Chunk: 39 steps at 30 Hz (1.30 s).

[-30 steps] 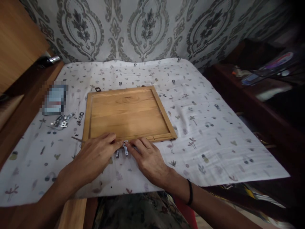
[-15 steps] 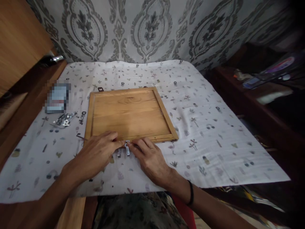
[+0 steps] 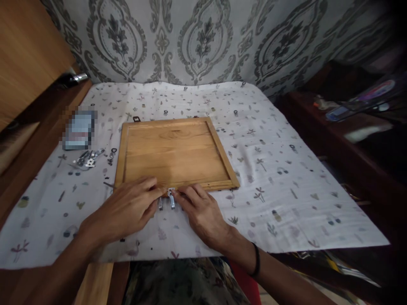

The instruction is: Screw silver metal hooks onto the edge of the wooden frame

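Note:
A framed wooden panel (image 3: 174,152) lies flat on the patterned cloth. At the middle of its near edge sits a small silver metal bracket (image 3: 172,201), its plate with holes against the wood and a leg pointing toward me. My left hand (image 3: 127,207) comes from the left, thumb and finger closed at the bracket's left side. From the right, my right hand (image 3: 205,216) pinches the bracket's other side with bent fingers. A second metal leg (image 3: 160,203) shows beside the left fingertips; whether it belongs to the same piece is unclear.
Left of the panel lie a pile of metal fittings (image 3: 89,159), some dark rings (image 3: 112,154) and a blurred-out packet (image 3: 79,130). A wooden cabinet (image 3: 32,51) stands at the left. On the right, a dark shelf (image 3: 305,110) bears various items beyond the cloth's edge.
The view has shifted slightly. Both hands remain at the bracket on the panel's near edge, with hardly any visible movement.

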Motion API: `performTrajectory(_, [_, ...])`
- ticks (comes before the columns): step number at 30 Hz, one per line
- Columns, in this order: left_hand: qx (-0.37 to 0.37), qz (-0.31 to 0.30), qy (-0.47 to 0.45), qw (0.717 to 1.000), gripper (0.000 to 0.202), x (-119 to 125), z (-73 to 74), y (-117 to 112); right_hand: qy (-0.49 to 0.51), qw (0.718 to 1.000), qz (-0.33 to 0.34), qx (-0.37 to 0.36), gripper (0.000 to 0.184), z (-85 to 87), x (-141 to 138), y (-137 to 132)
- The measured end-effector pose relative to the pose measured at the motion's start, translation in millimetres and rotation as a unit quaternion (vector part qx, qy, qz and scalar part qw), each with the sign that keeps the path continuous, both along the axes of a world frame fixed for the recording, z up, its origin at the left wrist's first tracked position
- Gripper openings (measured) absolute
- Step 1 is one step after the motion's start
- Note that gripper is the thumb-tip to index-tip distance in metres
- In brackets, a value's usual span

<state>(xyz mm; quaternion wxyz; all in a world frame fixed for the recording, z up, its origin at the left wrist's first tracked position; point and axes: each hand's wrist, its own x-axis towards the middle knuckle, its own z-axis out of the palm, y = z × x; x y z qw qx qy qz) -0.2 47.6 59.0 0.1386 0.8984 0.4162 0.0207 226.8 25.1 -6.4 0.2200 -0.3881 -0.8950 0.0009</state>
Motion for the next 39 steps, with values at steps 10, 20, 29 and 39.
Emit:
performTrajectory(10, [0.049, 0.203, -0.096, 0.973, 0.04, -58.1, 23.7, -14.0, 0.03, 0.999, 0.005, 0.043, 0.035, -4.1, 1.1, 2.4])
performTrajectory(20, [0.023, 0.164, -0.04, 0.985, 0.046, -63.3, -1.8, -29.6, 0.035, 0.998, 0.006, 0.05, 0.037, -4.9, 0.3, 2.3])
performTrajectory(29, [0.135, 0.081, 0.001, 0.988, 0.039, -27.8, -1.8, -36.1, 0.029, 0.999, 0.01, 0.045, 0.031, -1.1, 0.9, 1.9])
performTrajectory(39, [0.216, 0.061, 0.069, 0.972, 0.027, 18.2, -6.4, -33.2, 0.029, 0.999, 0.009, 0.031, 0.028, -0.6, 0.3, 1.3])
